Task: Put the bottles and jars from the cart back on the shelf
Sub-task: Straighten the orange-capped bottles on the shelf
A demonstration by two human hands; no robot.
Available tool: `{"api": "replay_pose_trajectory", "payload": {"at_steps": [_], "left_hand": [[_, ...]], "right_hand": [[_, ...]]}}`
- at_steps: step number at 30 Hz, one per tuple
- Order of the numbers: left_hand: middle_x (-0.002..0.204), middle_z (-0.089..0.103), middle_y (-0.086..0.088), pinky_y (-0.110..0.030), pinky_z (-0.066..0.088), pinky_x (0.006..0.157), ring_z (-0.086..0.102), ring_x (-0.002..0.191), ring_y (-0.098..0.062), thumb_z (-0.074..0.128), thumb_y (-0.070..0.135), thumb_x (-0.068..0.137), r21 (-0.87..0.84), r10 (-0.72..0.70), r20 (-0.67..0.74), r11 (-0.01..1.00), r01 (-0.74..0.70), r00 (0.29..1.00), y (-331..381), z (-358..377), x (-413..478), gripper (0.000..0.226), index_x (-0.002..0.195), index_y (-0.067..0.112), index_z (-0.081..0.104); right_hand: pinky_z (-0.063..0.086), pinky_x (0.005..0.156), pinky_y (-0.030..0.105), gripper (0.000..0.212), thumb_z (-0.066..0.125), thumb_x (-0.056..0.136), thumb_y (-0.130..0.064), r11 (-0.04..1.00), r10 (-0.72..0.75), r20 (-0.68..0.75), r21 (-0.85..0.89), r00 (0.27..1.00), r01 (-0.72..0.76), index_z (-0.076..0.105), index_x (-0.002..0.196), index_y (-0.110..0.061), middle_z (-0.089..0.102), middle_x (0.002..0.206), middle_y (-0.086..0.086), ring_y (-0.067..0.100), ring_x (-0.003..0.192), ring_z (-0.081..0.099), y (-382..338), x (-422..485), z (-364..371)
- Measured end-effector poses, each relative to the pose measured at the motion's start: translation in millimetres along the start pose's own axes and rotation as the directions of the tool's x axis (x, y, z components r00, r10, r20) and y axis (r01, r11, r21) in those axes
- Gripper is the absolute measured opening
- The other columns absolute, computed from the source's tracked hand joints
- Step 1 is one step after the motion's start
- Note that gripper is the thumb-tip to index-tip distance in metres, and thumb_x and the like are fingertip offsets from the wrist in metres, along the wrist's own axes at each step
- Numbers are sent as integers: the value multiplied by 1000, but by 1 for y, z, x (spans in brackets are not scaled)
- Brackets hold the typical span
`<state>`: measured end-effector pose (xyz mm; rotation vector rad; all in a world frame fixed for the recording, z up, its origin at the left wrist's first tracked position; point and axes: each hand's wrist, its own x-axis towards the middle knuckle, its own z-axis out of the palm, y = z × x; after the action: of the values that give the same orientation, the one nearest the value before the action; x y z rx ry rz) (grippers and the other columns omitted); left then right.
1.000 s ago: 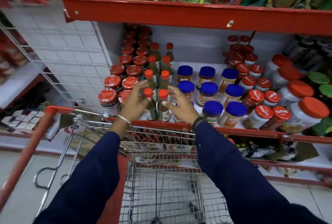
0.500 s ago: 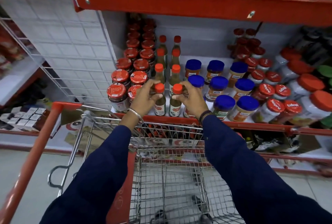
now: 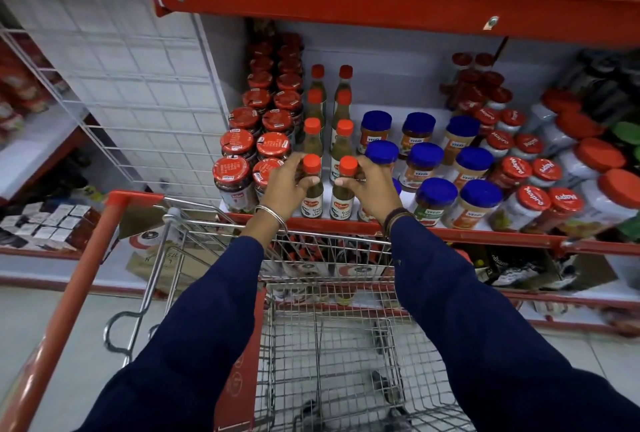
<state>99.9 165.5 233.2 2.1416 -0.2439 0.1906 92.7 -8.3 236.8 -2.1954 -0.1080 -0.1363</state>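
Observation:
Two green chilli sauce bottles with orange caps stand side by side at the front of the red-edged shelf [image 3: 450, 235]. My left hand [image 3: 287, 185] is wrapped around the neck of the left bottle [image 3: 312, 196]. My right hand [image 3: 372, 191] grips the neck of the right bottle [image 3: 343, 201]. Both bottles stand upright on the shelf board. More of the same bottles line up behind them. The wire cart [image 3: 332, 355] is below my arms, and its basket shows no bottles or jars.
Red-lidded jars [image 3: 233, 177] crowd the shelf left of the bottles, blue-lidded jars [image 3: 436, 201] right of them, and red-capped white jars [image 3: 531, 204] further right. A white wire grid panel [image 3: 138, 92] closes the shelf's left end. The cart's red handle [image 3: 69, 303] runs along the lower left.
Both hands went from open, hovering around the front bottles, to closed on their necks. The camera moved closer and slightly left; the bottles stayed at the shelf front.

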Motion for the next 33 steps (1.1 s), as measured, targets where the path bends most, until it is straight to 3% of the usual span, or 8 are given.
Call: {"api": "replay_pose_trajectory", "payload": {"at_steps": [2,7,12,18,23,27,30,33], "left_hand": [[107,69,-16,-25,45,84,61,96,-17,66,5,81,20,7,-4,1000,-7,1000,0,0,1,39,117,6,51],[106,69,-17,-25,44,83,64,99,-28,65,4,81,78,34,-16,996,-32,999,-3,-2,0,39,117,6,51],[107,69,-19,-22,42,81,63,99,-24,65,4,81,91,43,-39,995,-39,998,-1,-4,-2,40,119,4,51],[107,69,-19,-36,50,91,64,102,-30,66,6,80,35,7,-78,999,-4,997,-1,-1,-4,38,115,5,52],[108,68,-19,-37,50,93,64,103,-29,66,7,80,11,-6,-79,1000,7,997,-1,1,-4,38,115,5,53],[109,68,-18,-35,49,93,63,104,-29,65,8,82,-5,-6,-77,1000,6,997,-2,3,-5,37,116,5,51],[114,65,-16,-38,49,95,61,105,-22,64,11,84,-32,-9,-72,999,7,997,-3,5,-9,42,122,5,46],[125,56,-8,-36,44,103,50,113,-11,64,13,84,-147,-52,-69,988,42,996,-2,9,-19,55,131,8,37]], "right_hand": [[53,87,46,32,71,80,-21,1000,-6,11,-1,1000,6,58,106,-7,67,102,15,28,97,63,-1,0,-2],[51,87,36,34,70,81,-18,1000,-2,27,5,1000,2,58,109,-6,67,106,16,26,100,62,-2,1,-3],[46,83,27,35,70,80,-17,1000,-1,21,27,1000,1,58,111,-6,67,108,15,22,99,61,0,0,-2],[48,87,30,36,70,80,-17,999,-3,10,43,1000,2,57,112,-5,67,108,15,24,101,62,4,0,0],[48,86,28,33,70,80,-16,997,-21,-8,73,1000,21,58,108,-5,67,106,14,19,97,60,5,-1,1],[51,90,35,35,71,80,-19,998,-16,-8,62,1000,17,57,109,-6,68,106,13,22,100,62,8,0,2],[51,94,42,39,71,80,-21,998,5,17,67,1000,-7,56,112,-6,68,109,14,24,104,62,7,-1,1],[47,98,36,49,71,80,-23,992,24,39,124,999,-29,52,123,-10,63,120,11,16,110,56,3,-12,-5]]}}
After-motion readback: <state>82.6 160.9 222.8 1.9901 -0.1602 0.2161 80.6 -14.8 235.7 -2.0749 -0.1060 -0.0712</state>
